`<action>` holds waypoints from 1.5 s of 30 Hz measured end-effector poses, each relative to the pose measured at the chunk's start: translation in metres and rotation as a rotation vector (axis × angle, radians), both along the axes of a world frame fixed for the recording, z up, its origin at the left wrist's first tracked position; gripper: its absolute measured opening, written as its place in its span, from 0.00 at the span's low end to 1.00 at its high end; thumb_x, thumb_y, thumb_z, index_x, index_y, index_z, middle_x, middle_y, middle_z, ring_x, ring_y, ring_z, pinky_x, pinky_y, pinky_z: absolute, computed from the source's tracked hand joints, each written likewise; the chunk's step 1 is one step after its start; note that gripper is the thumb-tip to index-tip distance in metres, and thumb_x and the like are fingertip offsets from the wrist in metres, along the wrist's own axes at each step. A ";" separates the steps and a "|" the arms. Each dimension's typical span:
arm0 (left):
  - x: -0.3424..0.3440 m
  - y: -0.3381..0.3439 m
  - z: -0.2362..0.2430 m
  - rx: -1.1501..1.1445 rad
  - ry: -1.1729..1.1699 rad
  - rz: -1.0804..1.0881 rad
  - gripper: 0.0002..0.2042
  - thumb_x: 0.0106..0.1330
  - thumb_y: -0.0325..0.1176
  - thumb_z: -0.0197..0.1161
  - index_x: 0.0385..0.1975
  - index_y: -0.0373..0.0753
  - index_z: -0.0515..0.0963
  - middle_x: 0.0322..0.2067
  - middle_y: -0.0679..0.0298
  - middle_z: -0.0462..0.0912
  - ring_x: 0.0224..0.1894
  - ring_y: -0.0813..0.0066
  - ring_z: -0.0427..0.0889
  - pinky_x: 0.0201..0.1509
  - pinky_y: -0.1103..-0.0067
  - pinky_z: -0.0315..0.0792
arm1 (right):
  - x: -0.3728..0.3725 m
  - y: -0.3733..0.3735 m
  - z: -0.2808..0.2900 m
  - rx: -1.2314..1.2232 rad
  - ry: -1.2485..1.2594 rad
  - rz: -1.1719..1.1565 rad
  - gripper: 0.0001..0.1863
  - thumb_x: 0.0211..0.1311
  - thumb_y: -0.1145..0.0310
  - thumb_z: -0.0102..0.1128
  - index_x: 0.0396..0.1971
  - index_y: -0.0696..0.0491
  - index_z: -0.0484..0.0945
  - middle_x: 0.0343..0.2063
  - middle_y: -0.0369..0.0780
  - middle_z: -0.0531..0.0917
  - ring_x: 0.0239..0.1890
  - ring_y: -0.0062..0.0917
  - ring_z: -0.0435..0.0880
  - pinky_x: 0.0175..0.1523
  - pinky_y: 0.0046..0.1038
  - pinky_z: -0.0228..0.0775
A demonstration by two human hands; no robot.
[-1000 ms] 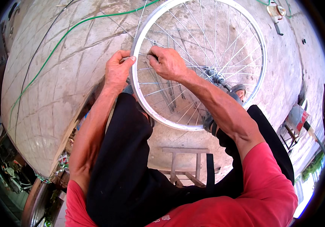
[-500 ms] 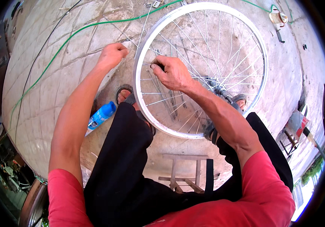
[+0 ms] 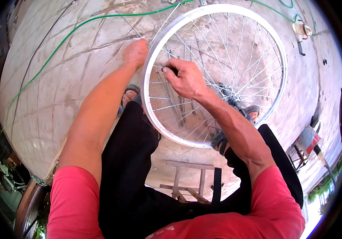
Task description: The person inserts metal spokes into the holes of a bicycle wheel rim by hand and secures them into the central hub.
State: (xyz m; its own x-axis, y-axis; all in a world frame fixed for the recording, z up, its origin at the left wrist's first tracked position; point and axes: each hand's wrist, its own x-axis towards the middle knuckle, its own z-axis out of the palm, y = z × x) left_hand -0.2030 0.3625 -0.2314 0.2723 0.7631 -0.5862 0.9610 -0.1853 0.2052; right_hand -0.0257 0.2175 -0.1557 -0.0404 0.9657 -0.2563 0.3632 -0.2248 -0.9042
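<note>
A silver bicycle wheel [image 3: 173, 24] with thin spokes stands over my feet, its hub [image 3: 230, 96] low on the right. My right hand [image 3: 183, 79] reaches inside the rim, thumb and forefinger closed on a thin spoke [image 3: 157, 67] near the rim's left side. My left hand [image 3: 135, 53] is just outside the rim at upper left, fingers curled and partly hidden, so what they hold cannot be made out. Some spokes stick out past the rim at top left. Loose spokes [image 3: 182, 109] lie on the floor under the wheel.
A green hose [image 3: 99, 18] and a black cable cross the concrete floor. My sandalled feet [image 3: 130, 95] flank the wheel. A wooden frame [image 3: 189, 165] is between my legs. A small pale container [image 3: 300, 28] lies at upper right, a grey-red object [image 3: 310, 139] at right.
My left hand left the rim, moved up-left, then shifted right and higher beside it. The wheel moved slightly right and down. A blue bottle seen half a second ago is now mostly hidden.
</note>
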 end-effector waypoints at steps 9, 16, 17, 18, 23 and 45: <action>-0.056 0.002 0.082 -0.385 -0.558 0.645 0.08 0.64 0.31 0.62 0.39 0.36 0.76 0.34 0.54 0.86 0.25 0.74 0.77 0.24 0.75 0.69 | 0.002 -0.002 -0.008 0.013 0.021 0.017 0.13 0.66 0.64 0.59 0.39 0.59 0.83 0.30 0.49 0.87 0.32 0.39 0.87 0.41 0.37 0.77; -0.068 -0.050 0.110 -0.459 -1.016 0.930 0.06 0.69 0.29 0.63 0.40 0.41 0.72 0.36 0.56 0.85 0.22 0.81 0.70 0.24 0.80 0.62 | 0.001 0.001 0.000 -0.037 -0.020 0.035 0.14 0.65 0.64 0.60 0.41 0.59 0.84 0.32 0.48 0.88 0.32 0.37 0.87 0.42 0.36 0.78; -0.066 -0.056 0.104 -0.461 -1.076 0.973 0.06 0.70 0.29 0.63 0.40 0.41 0.73 0.36 0.56 0.85 0.22 0.81 0.71 0.24 0.80 0.63 | 0.002 0.001 0.000 -0.028 -0.023 0.041 0.14 0.65 0.64 0.61 0.41 0.59 0.84 0.32 0.48 0.88 0.32 0.37 0.87 0.42 0.36 0.78; -0.063 -0.062 0.098 -0.495 -1.135 1.008 0.05 0.71 0.28 0.63 0.41 0.43 0.73 0.38 0.57 0.86 0.23 0.81 0.72 0.25 0.80 0.63 | 0.001 0.001 0.000 -0.026 -0.029 0.041 0.14 0.65 0.64 0.61 0.41 0.59 0.84 0.32 0.48 0.88 0.32 0.37 0.87 0.42 0.36 0.78; -0.049 -0.071 0.083 -0.540 -1.204 0.997 0.05 0.70 0.28 0.64 0.42 0.44 0.75 0.37 0.59 0.86 0.24 0.81 0.74 0.25 0.80 0.64 | 0.000 0.000 -0.003 -0.049 -0.048 0.043 0.14 0.65 0.64 0.61 0.40 0.60 0.84 0.31 0.48 0.88 0.32 0.36 0.87 0.41 0.35 0.78; -0.054 -0.066 0.077 -0.558 -1.117 0.926 0.06 0.70 0.32 0.65 0.41 0.41 0.77 0.32 0.63 0.83 0.20 0.82 0.72 0.22 0.81 0.61 | -0.003 0.009 0.004 -0.118 -0.063 0.059 0.17 0.67 0.61 0.61 0.48 0.56 0.85 0.31 0.46 0.88 0.33 0.31 0.86 0.41 0.34 0.77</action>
